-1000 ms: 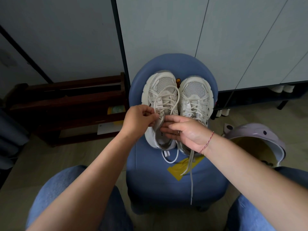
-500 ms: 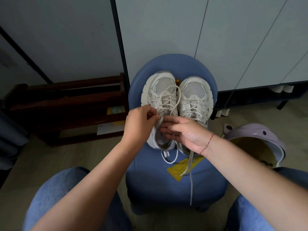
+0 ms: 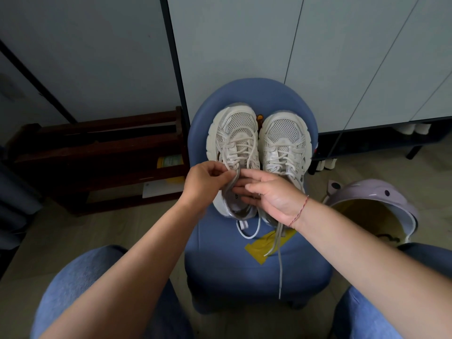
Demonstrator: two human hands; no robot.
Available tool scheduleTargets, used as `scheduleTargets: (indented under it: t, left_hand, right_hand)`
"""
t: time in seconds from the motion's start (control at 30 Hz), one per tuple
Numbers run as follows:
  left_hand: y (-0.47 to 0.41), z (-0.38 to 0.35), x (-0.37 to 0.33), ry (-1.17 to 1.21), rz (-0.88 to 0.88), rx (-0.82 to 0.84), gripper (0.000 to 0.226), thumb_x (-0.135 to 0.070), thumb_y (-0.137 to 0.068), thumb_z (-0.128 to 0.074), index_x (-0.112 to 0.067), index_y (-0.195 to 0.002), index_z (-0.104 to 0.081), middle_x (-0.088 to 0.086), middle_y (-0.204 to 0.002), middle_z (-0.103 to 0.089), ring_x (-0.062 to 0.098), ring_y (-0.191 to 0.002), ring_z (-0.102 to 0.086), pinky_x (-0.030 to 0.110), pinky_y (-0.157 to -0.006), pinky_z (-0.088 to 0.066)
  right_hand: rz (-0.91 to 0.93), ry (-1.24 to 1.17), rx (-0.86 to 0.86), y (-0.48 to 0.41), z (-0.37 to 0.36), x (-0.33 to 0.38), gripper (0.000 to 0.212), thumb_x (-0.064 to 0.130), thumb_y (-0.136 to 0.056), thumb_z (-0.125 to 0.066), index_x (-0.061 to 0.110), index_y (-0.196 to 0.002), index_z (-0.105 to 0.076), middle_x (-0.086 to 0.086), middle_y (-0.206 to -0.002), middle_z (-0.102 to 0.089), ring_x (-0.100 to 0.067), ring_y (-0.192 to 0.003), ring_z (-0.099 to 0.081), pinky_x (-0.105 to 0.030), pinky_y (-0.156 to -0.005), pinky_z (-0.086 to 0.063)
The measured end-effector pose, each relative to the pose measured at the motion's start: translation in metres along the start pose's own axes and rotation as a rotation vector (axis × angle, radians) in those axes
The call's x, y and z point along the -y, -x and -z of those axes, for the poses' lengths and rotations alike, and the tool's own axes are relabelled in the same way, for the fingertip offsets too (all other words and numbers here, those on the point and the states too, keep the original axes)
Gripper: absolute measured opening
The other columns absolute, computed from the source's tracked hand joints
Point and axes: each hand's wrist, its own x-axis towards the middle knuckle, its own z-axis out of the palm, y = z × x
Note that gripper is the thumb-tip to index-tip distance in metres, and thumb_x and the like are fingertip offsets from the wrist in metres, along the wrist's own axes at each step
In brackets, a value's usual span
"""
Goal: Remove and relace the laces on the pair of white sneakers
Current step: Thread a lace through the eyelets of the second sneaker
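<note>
Two white mesh sneakers stand side by side, toes away from me, on a blue chair seat (image 3: pixel 215 243). My left hand (image 3: pixel 205 183) pinches the lace (image 3: pixel 241 149) of the left sneaker (image 3: pixel 233 133) at its top eyelets, beside the grey tongue. My right hand (image 3: pixel 271 195) lies over the left sneaker's opening with fingers stretched toward the tongue, touching it. The right sneaker (image 3: pixel 285 143) is laced; its loose lace ends (image 3: pixel 280 255) hang down over the seat's front. Both heels are partly hidden by my hands.
A yellow tape patch (image 3: pixel 259 248) is stuck on the seat. A lilac bin (image 3: pixel 374 194) with a yellow inside stands at the right. A dark wooden rack (image 3: pixel 97 152) sits to the left, grey cabinet doors behind. My jeans-clad knees flank the chair.
My left hand has shifted slightly with the lace, loosening its loop over the left sneaker. The right hand stays over the shoe's opening.
</note>
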Motion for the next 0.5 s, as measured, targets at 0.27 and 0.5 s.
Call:
scheduleTargets:
  t: [0.27, 0.5]
  left_hand:
    - [-0.004, -0.006, 0.0, 0.147, -0.015, -0.032, 0.027, -0.02, -0.087, -0.076, 0.004, -0.082, -0.065, 0.013, -0.074, -0.064, 0.022, -0.071, -0.059, 0.041, -0.077, -0.054]
    - [-0.005, -0.014, 0.002, 0.139, -0.044, -0.07, 0.021, -0.018, -0.082, -0.08, -0.001, -0.081, -0.068, 0.021, -0.082, -0.07, 0.024, -0.074, -0.064, 0.046, -0.078, -0.057]
  right_hand:
    - [0.018, -0.006, -0.006, -0.002, 0.003, -0.003, 0.041, -0.009, -0.095, -0.032, 0.014, -0.113, -0.06, -0.008, -0.103, -0.068, -0.02, -0.098, -0.064, -0.035, -0.099, -0.045]
    - [0.095, 0.093, -0.127, -0.01, 0.001, -0.011, 0.024, 0.0, -0.098, -0.043, 0.011, -0.107, -0.062, -0.01, -0.096, -0.069, -0.017, -0.087, -0.068, -0.022, -0.081, -0.055]
